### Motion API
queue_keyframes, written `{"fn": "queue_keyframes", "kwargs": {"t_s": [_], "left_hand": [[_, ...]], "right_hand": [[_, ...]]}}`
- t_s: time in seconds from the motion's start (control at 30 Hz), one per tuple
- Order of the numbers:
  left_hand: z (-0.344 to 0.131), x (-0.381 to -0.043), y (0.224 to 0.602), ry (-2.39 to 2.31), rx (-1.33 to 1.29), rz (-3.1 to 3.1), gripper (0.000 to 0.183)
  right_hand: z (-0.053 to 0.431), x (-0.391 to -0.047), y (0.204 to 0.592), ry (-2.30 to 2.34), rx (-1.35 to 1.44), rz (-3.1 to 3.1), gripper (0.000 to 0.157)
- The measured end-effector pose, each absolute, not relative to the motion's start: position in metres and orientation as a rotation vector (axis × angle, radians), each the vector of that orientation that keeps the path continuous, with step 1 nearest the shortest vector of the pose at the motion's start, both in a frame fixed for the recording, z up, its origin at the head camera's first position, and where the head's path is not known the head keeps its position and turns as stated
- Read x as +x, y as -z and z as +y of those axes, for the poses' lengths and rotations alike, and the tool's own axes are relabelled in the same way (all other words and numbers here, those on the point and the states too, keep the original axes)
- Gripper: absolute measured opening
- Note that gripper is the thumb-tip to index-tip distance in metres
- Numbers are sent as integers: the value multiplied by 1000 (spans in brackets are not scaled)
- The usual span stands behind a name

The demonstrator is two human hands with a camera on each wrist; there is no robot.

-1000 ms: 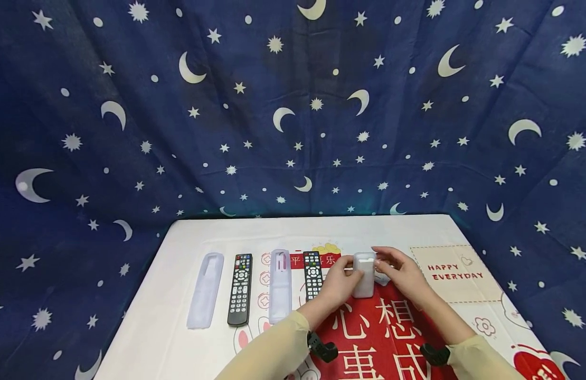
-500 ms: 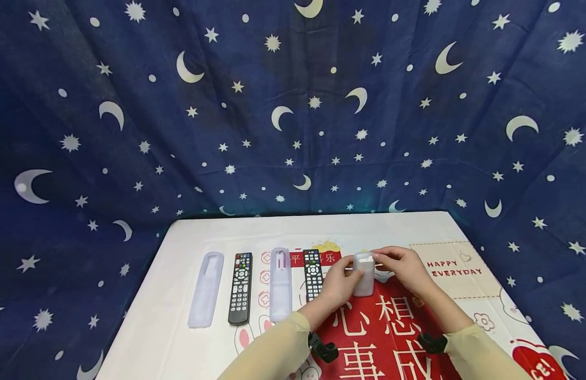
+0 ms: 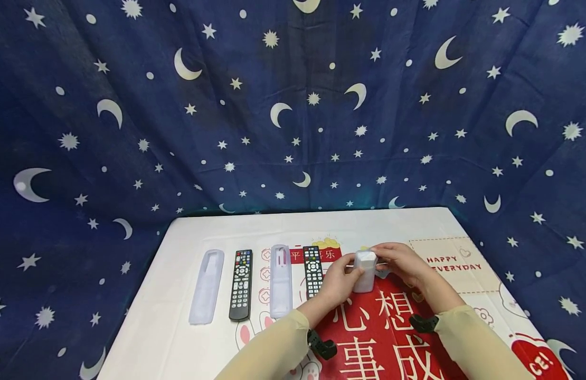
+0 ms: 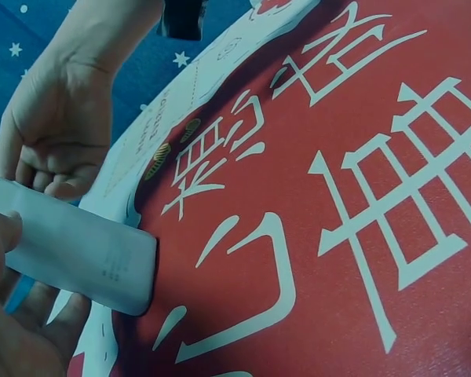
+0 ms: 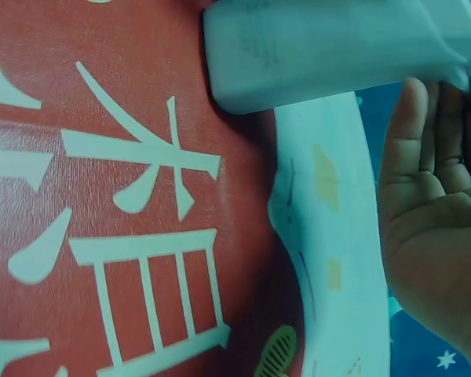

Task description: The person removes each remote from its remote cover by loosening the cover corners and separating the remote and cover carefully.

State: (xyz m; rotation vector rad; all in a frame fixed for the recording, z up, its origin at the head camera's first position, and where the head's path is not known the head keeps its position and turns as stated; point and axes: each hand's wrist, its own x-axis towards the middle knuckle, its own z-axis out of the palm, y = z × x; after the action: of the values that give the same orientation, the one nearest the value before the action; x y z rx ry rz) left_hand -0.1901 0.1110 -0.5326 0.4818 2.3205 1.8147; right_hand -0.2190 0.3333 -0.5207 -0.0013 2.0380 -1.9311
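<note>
A white remote control (image 3: 366, 257) sits in a translucent cover (image 3: 364, 282), held over the red part of the tablecloth. My left hand (image 3: 338, 282) grips it from the left side, thumb across its face, as the left wrist view shows of the remote's smooth body (image 4: 86, 243). At the far end, my right hand (image 3: 404, 264) pinches the cover's edge with thumb and fingers. A loose-looking fold of the cover (image 5: 447, 59) shows beside the right thumb in the right wrist view. The remote's white end shows at the top of the cover.
To the left lie two black remotes (image 3: 240, 285) (image 3: 313, 269) and two translucent covers (image 3: 206, 287) (image 3: 281, 282), side by side. A small pale translucent piece (image 3: 382, 273) lies behind the right fingers. A blue star-and-moon curtain (image 3: 293, 132) hangs behind the table (image 3: 255, 227).
My right fingers have closed in on the cover's far end, and more of the remote's white end shows there. The left hand keeps its grip. The head view has tilted slightly.
</note>
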Motion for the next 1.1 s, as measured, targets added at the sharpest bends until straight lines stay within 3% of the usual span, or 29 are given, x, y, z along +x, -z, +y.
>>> {"fn": "queue_keyframes", "kwargs": {"t_s": [0.37, 0.63, 1.1], "left_hand": [[108, -189, 532, -1800, 459, 2300, 38], [111, -189, 533, -1812, 430, 2302, 39], [110, -187, 526, -1803, 416, 2324, 34]], "right_hand": [[319, -232, 530, 1794, -48, 2201, 28], [317, -228, 529, 1774, -22, 2365, 17], [322, -195, 508, 1597, -285, 2554, 35]]}}
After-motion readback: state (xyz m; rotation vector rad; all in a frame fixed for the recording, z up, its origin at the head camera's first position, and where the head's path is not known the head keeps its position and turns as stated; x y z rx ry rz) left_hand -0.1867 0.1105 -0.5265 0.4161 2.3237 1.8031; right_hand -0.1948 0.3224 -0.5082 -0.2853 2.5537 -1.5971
